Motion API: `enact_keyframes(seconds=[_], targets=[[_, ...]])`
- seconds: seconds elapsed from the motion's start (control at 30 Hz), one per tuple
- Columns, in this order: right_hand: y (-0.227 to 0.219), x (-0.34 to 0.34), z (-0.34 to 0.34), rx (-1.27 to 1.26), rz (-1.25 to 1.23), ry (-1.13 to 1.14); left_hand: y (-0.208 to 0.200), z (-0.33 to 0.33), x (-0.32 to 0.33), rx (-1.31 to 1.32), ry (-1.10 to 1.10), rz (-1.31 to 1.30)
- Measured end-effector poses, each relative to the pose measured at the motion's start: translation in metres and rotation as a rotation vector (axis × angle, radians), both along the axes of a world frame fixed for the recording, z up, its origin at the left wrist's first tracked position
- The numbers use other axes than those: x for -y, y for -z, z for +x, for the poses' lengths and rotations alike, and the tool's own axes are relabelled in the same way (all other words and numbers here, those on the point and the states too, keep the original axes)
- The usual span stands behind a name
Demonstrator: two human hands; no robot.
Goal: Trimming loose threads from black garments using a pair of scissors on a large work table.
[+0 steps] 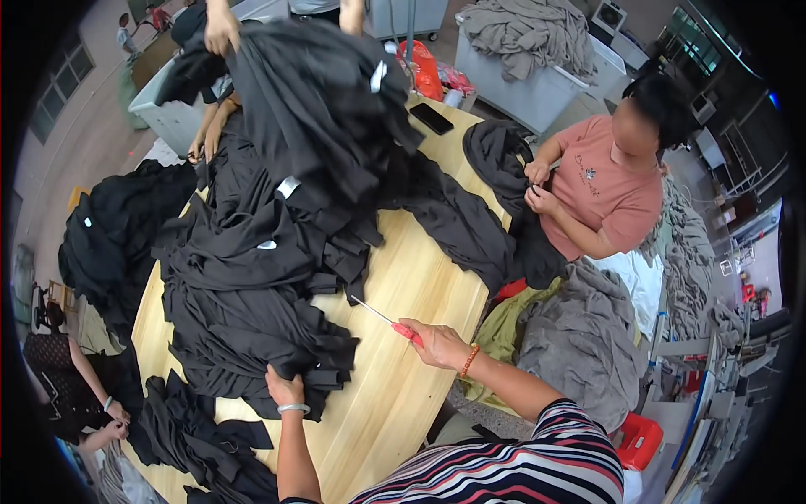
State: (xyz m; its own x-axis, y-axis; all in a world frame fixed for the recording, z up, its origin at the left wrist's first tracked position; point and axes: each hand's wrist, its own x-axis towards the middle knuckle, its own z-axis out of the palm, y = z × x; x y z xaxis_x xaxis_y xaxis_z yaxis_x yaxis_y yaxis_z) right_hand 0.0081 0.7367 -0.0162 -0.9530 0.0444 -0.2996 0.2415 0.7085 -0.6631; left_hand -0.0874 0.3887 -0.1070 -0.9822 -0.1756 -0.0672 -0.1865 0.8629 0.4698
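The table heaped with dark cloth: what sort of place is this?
Probably a garment workshop: dark cloth is heaped on the table, grey cloth fills a large bin, and a person in pink handles more.

Garment workshop, dark clothes (243, 260) heaped on wooden table (428, 260), grey cloth (537, 34) in bin (499, 91)

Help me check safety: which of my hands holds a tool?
Your right hand grips the red-handled tool; your left hand touches dark garments instead.

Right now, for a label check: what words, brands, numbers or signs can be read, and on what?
Co-worker's pink shirt: small chest lettering, which I won't copy out.
White tags on the dark garments: too small and blurred to read.
I can make out no other text.
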Motion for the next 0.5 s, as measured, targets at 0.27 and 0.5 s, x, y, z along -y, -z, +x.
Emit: enact_keyframes(seconds=[0.27,0.5], targets=[[-0.024,0.007,0.007,0.077,0.001,0.012,-0.008,-0.004,-0.009,0.001,0.012,0.078],[0.001,-0.002,0.02,-0.007,-0.002,0.063,0.003,-0.007,-0.002,0.019,0.032,0.056]])
